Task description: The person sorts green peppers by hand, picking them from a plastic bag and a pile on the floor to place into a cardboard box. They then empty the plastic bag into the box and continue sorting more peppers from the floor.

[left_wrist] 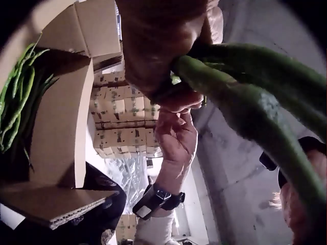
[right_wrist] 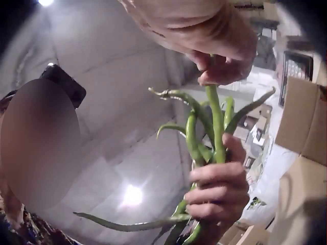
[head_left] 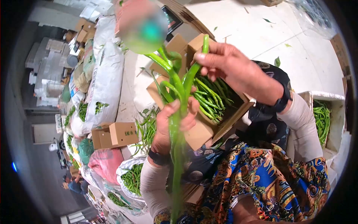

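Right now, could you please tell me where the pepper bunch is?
In the head view, the pepper bunch is near centre, in the left hand, with the right hand pinching one pepper.

Pinching one long green pepper point(right_wrist: 217, 117) with the right hand point(right_wrist: 204, 38) at one o'clock. Gripping it lower with the left hand point(right_wrist: 219, 189) at five, among a bunch of peppers point(right_wrist: 192, 135) fanned toward twelve. Showing a cardboard box point(right_wrist: 295, 112) at three, a bright light point(right_wrist: 134, 195) between six and seven, a black device point(right_wrist: 74, 92) at ten.
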Action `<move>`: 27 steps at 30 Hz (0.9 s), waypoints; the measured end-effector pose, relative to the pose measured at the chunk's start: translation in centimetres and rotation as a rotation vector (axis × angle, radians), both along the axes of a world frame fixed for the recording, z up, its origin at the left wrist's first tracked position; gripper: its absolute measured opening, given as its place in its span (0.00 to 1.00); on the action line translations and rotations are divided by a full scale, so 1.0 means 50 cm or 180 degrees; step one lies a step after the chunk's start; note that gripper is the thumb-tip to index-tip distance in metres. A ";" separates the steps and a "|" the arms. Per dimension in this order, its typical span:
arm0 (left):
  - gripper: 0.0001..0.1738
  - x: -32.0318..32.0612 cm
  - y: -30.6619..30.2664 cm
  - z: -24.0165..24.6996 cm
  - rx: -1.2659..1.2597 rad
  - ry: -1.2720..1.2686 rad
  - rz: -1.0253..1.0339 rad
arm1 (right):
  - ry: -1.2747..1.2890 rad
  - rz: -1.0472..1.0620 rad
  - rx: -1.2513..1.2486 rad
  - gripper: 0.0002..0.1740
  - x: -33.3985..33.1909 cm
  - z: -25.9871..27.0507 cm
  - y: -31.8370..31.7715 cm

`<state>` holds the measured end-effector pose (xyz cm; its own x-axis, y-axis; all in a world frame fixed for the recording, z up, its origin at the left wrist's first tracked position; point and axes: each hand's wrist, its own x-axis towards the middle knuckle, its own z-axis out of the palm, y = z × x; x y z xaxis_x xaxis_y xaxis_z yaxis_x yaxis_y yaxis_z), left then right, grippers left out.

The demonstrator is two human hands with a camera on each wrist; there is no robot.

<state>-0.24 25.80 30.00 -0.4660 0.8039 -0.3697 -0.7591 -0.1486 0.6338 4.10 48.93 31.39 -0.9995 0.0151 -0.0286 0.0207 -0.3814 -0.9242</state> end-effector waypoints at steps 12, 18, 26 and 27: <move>0.32 -0.047 0.024 -0.078 0.0225 -0.0228 -0.0369 | 0.0326 -0.1189 -0.0164 0.16 0.124 -0.050 0.226; 0.27 -0.071 0.007 -0.094 0.0531 -0.0383 -0.0337 | 0.0048 -0.3137 0.3018 0.19 0.323 -0.150 0.477; 0.25 -0.090 0.009 -0.113 0.0878 -0.0417 -0.0230 | -0.2973 -0.1671 0.6235 0.26 0.886 -0.528 0.881; 0.24 -0.093 0.014 -0.116 0.0914 -0.0419 -0.0269 | -0.2066 -0.1931 0.6269 0.27 0.852 -0.525 0.853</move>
